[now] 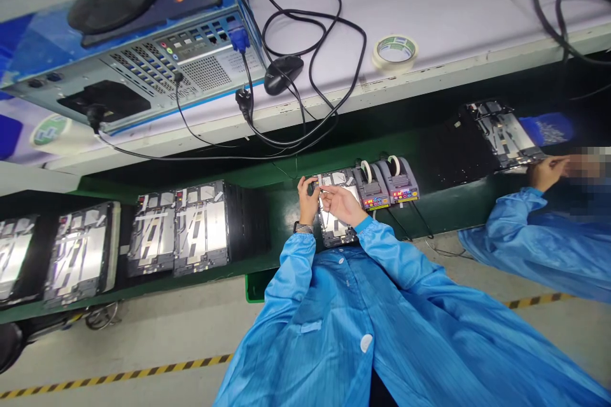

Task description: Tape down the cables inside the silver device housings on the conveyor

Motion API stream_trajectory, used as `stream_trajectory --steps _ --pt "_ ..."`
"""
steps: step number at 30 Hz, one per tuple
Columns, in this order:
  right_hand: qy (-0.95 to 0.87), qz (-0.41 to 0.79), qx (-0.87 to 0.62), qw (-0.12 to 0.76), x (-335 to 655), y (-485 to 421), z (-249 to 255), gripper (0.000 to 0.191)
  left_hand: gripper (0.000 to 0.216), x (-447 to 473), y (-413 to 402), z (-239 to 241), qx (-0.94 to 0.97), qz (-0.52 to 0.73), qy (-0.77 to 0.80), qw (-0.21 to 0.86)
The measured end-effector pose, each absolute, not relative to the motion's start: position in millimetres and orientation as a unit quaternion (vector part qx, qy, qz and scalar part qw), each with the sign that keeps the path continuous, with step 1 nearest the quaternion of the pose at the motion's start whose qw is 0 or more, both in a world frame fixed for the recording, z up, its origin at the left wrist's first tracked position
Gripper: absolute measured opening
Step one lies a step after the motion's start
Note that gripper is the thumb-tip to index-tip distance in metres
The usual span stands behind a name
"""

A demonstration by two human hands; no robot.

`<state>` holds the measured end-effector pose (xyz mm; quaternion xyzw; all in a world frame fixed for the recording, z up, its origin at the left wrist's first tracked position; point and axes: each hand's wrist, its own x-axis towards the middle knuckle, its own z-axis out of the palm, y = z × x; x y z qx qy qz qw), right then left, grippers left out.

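Observation:
An opened tablet [340, 226] with its silvery inside showing lies on the green bench right in front of my body. Over its upper left corner is my left hand [308, 202], fingers bent and closed near a small dark spot that is too small to name. My right hand [342, 202] hovers above the middle of the same tablet, its thumb and forefinger pinched close to my left fingertips. Whatever those fingers hold is hidden. Just right of the tablet stand two grey tape dispensers [373, 186] with lit red displays and rolls of white tape.
Several stacked opened tablets [200, 226] stand on the bench [279, 229] to the left. At the right, a co-worker's hand [547, 173] touches another tablet stack [506, 133]. The shelf above holds a computer case [205, 73], a black mouse [283, 74], cables and a tape roll [395, 51].

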<state>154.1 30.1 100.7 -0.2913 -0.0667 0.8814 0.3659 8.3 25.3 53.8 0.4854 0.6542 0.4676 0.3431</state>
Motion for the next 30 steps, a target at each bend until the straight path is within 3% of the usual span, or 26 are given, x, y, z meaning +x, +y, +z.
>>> stream_trajectory --steps 22,30 --pt "-0.039 0.877 -0.321 0.356 154 36 105 0.027 0.023 7 25 56 0.519 0.416 0.675 0.321" --pt "-0.014 0.887 -0.342 0.310 161 47 105 0.027 0.024 8 23 61 0.505 0.398 0.695 0.322"
